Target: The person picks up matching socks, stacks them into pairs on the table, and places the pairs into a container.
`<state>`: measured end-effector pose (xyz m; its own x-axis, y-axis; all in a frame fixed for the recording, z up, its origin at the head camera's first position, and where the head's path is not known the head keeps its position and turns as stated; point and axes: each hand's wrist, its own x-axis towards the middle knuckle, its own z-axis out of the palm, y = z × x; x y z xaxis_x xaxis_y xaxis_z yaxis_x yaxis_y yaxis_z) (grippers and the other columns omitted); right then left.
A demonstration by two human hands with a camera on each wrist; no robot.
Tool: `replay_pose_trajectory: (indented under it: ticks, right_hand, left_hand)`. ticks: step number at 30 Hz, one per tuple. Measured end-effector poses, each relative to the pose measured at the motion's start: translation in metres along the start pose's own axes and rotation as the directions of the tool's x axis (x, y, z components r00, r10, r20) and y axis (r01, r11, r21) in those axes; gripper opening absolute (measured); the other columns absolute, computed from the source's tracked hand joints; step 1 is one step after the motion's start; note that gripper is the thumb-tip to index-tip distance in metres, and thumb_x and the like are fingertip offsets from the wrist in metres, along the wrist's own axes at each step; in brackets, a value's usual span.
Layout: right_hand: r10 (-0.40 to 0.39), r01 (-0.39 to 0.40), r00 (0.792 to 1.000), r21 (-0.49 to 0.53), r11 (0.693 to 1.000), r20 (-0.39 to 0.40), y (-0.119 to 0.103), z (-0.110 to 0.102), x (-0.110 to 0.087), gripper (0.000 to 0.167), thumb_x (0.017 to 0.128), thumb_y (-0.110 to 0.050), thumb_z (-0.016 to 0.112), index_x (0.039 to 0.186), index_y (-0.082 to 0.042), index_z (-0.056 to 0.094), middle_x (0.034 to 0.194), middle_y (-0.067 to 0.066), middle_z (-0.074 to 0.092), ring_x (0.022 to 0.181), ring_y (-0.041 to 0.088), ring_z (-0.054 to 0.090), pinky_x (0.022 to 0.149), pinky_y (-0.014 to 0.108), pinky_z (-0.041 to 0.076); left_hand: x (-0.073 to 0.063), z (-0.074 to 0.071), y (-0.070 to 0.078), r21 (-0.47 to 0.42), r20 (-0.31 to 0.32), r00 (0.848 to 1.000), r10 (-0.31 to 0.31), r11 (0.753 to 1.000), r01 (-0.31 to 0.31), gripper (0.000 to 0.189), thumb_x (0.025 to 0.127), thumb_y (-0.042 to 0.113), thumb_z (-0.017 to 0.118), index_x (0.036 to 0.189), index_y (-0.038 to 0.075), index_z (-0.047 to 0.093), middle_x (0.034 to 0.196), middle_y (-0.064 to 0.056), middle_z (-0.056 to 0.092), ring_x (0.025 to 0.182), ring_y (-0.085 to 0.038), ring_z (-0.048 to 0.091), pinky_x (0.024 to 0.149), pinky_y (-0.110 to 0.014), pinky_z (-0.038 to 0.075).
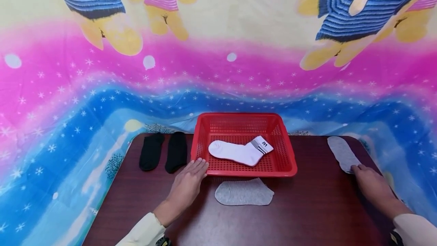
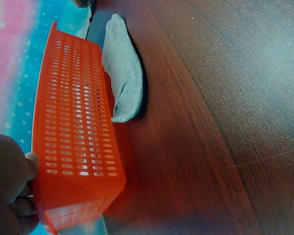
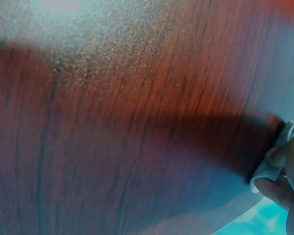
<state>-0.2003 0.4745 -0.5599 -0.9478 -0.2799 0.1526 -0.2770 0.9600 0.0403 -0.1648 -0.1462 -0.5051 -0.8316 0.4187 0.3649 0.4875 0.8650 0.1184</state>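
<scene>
At the front left corner of the red plastic basket [image 1: 244, 173], my left hand [image 1: 187, 183] rests against the rim with its fingers fairly straight. My right hand [image 1: 373, 187] pinches the near end of a light grey sock [image 1: 343, 155] between thumb and fingers at the table's right side. The right wrist view shows the bunched end of this sock [image 3: 267, 171] between the fingertips. Inside the basket lies a white sock [image 1: 235, 152] with dark stripes on its cuff. Another grey sock [image 1: 244, 193] lies flat just in front of the basket.
Two black socks [image 1: 176, 152] lie side by side left of the basket. Everything stands on a dark reddish-brown wooden table [image 1: 307, 215]. Behind and beside it hangs a colourful cloth [image 1: 222, 56] printed with bears and snowflakes.
</scene>
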Motion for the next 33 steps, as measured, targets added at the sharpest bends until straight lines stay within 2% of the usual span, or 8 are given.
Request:
replay_pose_trajectory:
  ticks: [6, 11, 14, 17, 20, 26, 30, 33]
  right_hand:
    - [-0.028, 0.027, 0.997, -0.025, 0.999, -0.07, -0.003, -0.001, -0.002, 0.016, 0.077, 0.015, 0.07, 0.087, 0.003, 0.068, 0.075, 0.012, 0.054, 0.067, 0.028, 0.057, 0.056, 0.046, 0.052]
    - [-0.015, 0.014, 0.999, -0.026, 1.0, -0.037, -0.008, -0.005, -0.004, 0.018, 0.077, 0.013, 0.073, 0.093, 0.004, 0.069, 0.08, 0.014, 0.055, 0.073, 0.031, 0.057, 0.06, 0.049, 0.053]
    - [-0.008, 0.008, 0.998, -0.001, 1.0, -0.055, -0.013, -0.005, -0.006, 0.022, 0.078, 0.013, 0.072, 0.097, 0.005, 0.067, 0.08, 0.015, 0.056, 0.073, 0.032, 0.058, 0.059, 0.05, 0.054]
    - [-0.012, 0.015, 0.994, 0.028, 1.0, -0.11, -0.02, -0.006, -0.008, 0.02, 0.078, 0.012, 0.07, 0.095, 0.002, 0.066, 0.076, 0.012, 0.055, 0.068, 0.029, 0.056, 0.054, 0.046, 0.051]
    - [-0.002, 0.01, 0.992, 0.06, 0.998, -0.126, -0.03, -0.009, -0.009, 0.012, 0.083, 0.007, 0.071, 0.088, -0.002, 0.066, 0.073, 0.006, 0.053, 0.064, 0.022, 0.053, 0.051, 0.037, 0.045]
    - [0.011, 0.001, 0.994, 0.104, 0.995, -0.109, -0.05, -0.016, -0.008, 0.007, 0.088, 0.002, 0.07, 0.084, -0.003, 0.069, 0.071, 0.001, 0.051, 0.063, 0.015, 0.051, 0.051, 0.03, 0.041]
    - [0.013, 0.0, 0.994, 0.131, 0.991, -0.104, -0.064, -0.02, -0.008, 0.008, 0.087, 0.004, 0.07, 0.089, -0.003, 0.07, 0.072, -0.001, 0.053, 0.062, 0.013, 0.053, 0.051, 0.029, 0.041]
    - [0.016, -0.007, 0.998, 0.149, 0.989, -0.066, -0.076, -0.024, -0.008, 0.011, 0.085, 0.004, 0.072, 0.094, -0.003, 0.071, 0.076, 0.0, 0.057, 0.065, 0.012, 0.055, 0.052, 0.03, 0.044]
  left_hand:
    - [0.001, -0.001, 0.0, -0.003, -0.014, 1.0, 0.005, 1.0, -0.005, 0.042, 0.092, 0.016, 0.075, 0.133, 0.009, 0.069, 0.133, -0.008, 0.07, 0.127, -0.022, 0.065, 0.11, -0.04, 0.049]
    - [0.001, 0.0, 0.0, 0.004, 0.001, 1.0, 0.01, 1.0, -0.01, 0.043, 0.092, 0.017, 0.076, 0.134, 0.009, 0.069, 0.133, -0.008, 0.07, 0.128, -0.022, 0.065, 0.11, -0.04, 0.048]
    - [0.001, 0.0, 0.0, 0.007, 0.006, 1.0, 0.018, 1.0, -0.019, 0.043, 0.092, 0.018, 0.076, 0.133, 0.009, 0.069, 0.133, -0.008, 0.07, 0.127, -0.021, 0.065, 0.111, -0.04, 0.048]
    - [0.0, 0.0, -0.002, 0.0, 0.006, 1.0, 0.025, 1.0, -0.025, 0.042, 0.092, 0.018, 0.075, 0.133, 0.009, 0.069, 0.133, -0.008, 0.07, 0.127, -0.021, 0.065, 0.111, -0.041, 0.048]
    - [0.0, 0.001, -0.002, 0.0, 0.004, 1.0, 0.028, 1.0, -0.028, 0.042, 0.092, 0.017, 0.076, 0.132, 0.009, 0.069, 0.133, -0.007, 0.07, 0.127, -0.021, 0.065, 0.111, -0.041, 0.048]
    - [0.001, 0.0, -0.001, 0.009, 0.007, 1.0, 0.025, 1.0, -0.025, 0.042, 0.092, 0.018, 0.076, 0.133, 0.01, 0.069, 0.133, -0.007, 0.07, 0.127, -0.02, 0.065, 0.11, -0.041, 0.048]
    - [0.001, -0.001, -0.001, 0.001, 0.003, 1.0, 0.018, 1.0, -0.018, 0.044, 0.091, 0.017, 0.077, 0.133, 0.01, 0.069, 0.133, -0.007, 0.07, 0.127, -0.021, 0.065, 0.11, -0.041, 0.049]
    - [0.001, 0.0, -0.001, 0.0, -0.005, 1.0, 0.026, 1.0, -0.026, 0.041, 0.092, 0.016, 0.076, 0.132, 0.008, 0.07, 0.132, -0.008, 0.071, 0.127, -0.021, 0.065, 0.11, -0.041, 0.049]
